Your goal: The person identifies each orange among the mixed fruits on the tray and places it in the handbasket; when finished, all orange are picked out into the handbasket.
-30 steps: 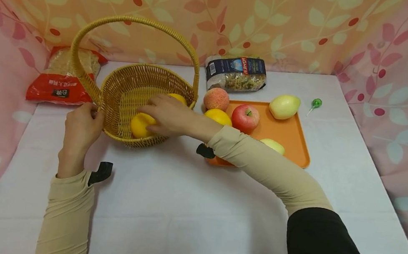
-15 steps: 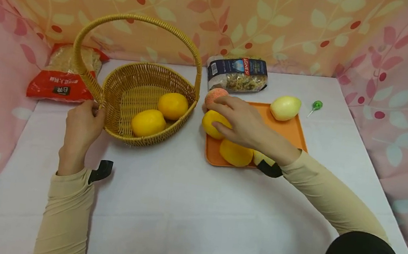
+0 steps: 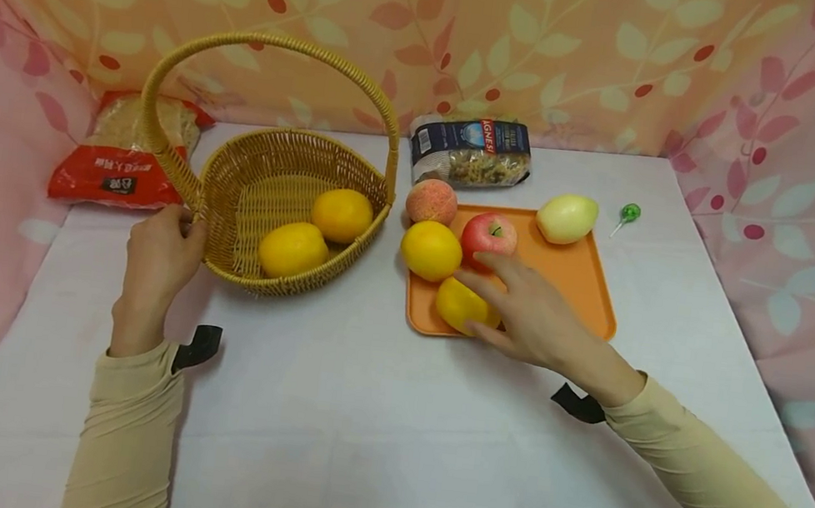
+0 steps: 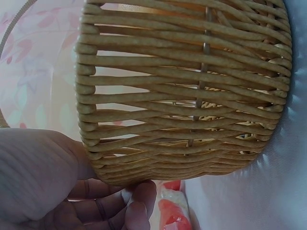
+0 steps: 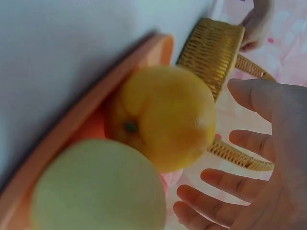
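At the left side of the wicker basket (image 3: 299, 141), my left hand (image 3: 163, 260) grips the rim near the handle's foot. The left wrist view shows its fingers (image 4: 140, 206) curled against the woven wall. Two yellow fruits lie inside: a front one (image 3: 293, 250) and a back one (image 3: 341, 215). My right hand (image 3: 532, 312) hovers over the orange tray (image 3: 584, 295), fingers spread, beside a yellow fruit with a green stem spot (image 5: 163, 117). The right wrist view shows a gap between hand and fruit. A pale green fruit (image 5: 98, 187) sits near it, hidden by the hand in the head view.
Around the tray are a second yellow fruit (image 3: 431, 251), a red apple (image 3: 489, 240), a peach (image 3: 432, 201) and a pale yellow-green fruit (image 3: 567, 218). Behind stands a pasta bag (image 3: 470, 152). A red bag (image 3: 123, 163) lies left, a green lollipop (image 3: 630, 213) right.
My right hand has left the basket, where both yellow fruits now lie, and has moved right over the tray to its front part. The left hand has stayed at the rim.
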`<state>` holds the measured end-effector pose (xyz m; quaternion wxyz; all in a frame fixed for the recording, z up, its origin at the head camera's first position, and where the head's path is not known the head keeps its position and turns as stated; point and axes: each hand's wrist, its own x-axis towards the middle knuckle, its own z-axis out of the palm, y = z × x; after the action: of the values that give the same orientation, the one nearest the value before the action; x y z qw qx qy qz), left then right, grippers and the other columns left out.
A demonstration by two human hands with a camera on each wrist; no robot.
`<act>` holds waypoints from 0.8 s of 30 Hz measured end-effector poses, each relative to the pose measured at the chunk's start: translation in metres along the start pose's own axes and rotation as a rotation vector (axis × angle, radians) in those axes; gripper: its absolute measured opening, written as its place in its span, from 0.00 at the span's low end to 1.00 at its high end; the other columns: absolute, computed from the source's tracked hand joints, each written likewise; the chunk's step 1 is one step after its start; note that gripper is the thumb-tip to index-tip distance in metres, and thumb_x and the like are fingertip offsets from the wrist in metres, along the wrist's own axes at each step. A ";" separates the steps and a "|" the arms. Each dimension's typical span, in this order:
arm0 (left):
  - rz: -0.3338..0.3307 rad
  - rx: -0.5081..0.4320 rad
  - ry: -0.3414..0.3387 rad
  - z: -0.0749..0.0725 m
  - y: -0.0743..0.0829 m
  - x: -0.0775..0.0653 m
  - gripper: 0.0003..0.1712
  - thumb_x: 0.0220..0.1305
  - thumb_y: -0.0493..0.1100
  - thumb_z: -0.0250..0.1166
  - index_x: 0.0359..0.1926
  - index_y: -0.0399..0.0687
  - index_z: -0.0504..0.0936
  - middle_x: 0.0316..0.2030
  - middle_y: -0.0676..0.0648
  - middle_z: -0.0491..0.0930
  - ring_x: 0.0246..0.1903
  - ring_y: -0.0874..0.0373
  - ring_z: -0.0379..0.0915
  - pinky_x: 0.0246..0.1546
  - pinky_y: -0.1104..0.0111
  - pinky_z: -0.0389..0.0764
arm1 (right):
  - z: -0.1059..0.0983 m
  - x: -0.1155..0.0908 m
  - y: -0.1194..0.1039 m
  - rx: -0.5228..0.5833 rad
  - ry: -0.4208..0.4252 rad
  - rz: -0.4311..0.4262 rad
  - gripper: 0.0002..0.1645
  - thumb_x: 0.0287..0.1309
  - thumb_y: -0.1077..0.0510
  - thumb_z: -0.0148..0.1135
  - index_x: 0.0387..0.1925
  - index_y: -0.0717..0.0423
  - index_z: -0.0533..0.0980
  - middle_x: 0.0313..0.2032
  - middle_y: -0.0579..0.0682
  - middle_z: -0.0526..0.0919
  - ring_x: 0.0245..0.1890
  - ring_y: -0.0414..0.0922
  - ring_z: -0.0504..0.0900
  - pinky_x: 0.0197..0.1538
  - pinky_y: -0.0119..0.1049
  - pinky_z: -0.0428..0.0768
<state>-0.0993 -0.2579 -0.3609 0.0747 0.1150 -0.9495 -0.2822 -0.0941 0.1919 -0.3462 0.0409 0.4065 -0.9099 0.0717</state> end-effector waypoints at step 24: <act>-0.015 0.011 -0.005 0.001 0.000 0.000 0.23 0.70 0.43 0.50 0.50 0.23 0.75 0.33 0.30 0.77 0.28 0.42 0.72 0.19 0.70 0.67 | 0.025 -0.009 -0.003 -0.071 0.018 0.002 0.39 0.50 0.44 0.72 0.63 0.48 0.70 0.56 0.61 0.74 0.51 0.57 0.78 0.54 0.52 0.77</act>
<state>-0.0997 -0.2580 -0.3616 0.0694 0.1220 -0.9503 -0.2779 -0.0869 0.1924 -0.3716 0.0635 0.4030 -0.9120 0.0430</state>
